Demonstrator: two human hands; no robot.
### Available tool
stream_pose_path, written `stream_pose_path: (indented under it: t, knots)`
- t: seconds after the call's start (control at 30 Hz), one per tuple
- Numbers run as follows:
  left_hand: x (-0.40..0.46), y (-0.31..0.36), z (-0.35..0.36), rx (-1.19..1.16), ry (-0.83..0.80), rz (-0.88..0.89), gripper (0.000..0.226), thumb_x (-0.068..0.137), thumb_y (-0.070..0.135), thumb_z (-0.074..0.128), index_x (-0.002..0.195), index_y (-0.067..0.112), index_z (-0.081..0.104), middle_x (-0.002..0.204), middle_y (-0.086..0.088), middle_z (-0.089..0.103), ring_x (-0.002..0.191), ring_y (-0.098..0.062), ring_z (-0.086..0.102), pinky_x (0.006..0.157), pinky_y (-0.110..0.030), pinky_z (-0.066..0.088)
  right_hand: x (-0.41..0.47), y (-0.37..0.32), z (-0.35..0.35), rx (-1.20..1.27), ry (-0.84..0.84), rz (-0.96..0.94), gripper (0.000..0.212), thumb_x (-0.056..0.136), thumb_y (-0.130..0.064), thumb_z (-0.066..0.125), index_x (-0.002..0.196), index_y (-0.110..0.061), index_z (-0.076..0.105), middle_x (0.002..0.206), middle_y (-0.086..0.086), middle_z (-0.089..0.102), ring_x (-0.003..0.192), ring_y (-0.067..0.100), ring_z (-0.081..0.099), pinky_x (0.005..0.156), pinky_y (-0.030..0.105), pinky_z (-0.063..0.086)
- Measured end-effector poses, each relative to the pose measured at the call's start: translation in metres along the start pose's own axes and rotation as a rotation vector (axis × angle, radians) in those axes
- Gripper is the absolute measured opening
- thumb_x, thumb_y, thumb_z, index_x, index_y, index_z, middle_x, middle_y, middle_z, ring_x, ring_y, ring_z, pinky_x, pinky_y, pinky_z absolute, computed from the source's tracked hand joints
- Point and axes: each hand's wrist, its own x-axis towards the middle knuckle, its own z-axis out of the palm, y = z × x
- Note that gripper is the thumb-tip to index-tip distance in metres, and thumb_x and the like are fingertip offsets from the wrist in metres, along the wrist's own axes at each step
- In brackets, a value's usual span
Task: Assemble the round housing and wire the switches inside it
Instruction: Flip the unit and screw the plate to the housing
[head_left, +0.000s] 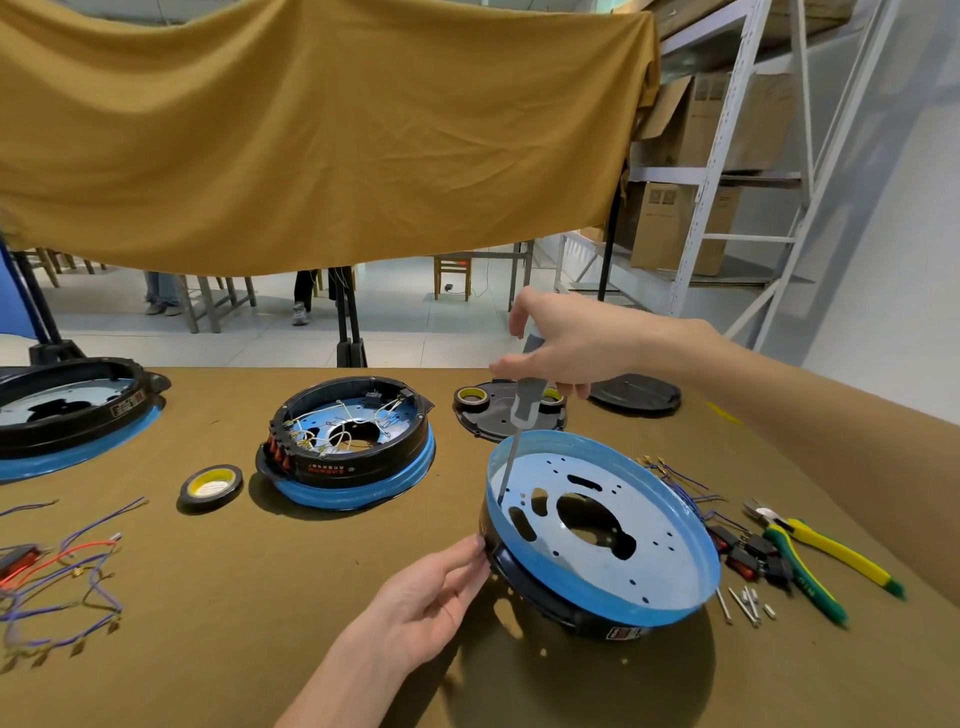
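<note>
Brown cloth table (260, 597): left hand (421, 603) steadies round housing (602, 525) (glossy blue), right hand (566, 343) grips grey screwdriver (524, 410).

left hand (434, 597): bare, no glove, no ring that I can see
left forearm (337, 686): bare right down to the bottom edge of the shot, no sleeve or cuff in view
right hand (563, 343): bare as well, no glove, nothing on the fingers
right wrist (691, 345): plain, no watch or band on it
right forearm (831, 421): bare all the way to the right edge, no sleeve showing
nails: short and plain on the left fingertips, can't really tell on the right
</note>
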Motion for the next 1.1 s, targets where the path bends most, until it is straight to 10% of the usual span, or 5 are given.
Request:
stream_pose_path:
  t: [0.47, 1.1]
  knots:
    - [0.002, -0.005, 0.002, -0.033, 0.042, 0.071, 0.047, 0.069, -0.012, 0.073, 0.116, -0.007, 0.066, 0.104, -0.033, 0.073, 0.093, -0.04, 0.076, 0.071, -0.049, 0.062, -0.005, 0.02, -0.001, 0.001, 0.001, 0.072, 0.045, 0.094, -0.039, 0.071, 0.121, -0.016, 0.044, 0.063, 0.005, 0.073, 0.047, 0.014, 0.065, 0.045, 0.026, 0.053]
    - [0.0, -0.004, 0.002, -0.046, 0.087, 0.101, 0.048, 0.067, -0.011, 0.073, 0.114, -0.006, 0.069, 0.103, -0.03, 0.075, 0.089, -0.037, 0.077, 0.087, -0.046, 0.058, -0.013, 0.013, -0.007, 0.004, -0.048, 0.067, 0.049, 0.092, -0.033, 0.074, 0.124, -0.018, 0.04, 0.071, 0.002, 0.071, 0.046, 0.009, 0.066, 0.046, 0.024, 0.053]
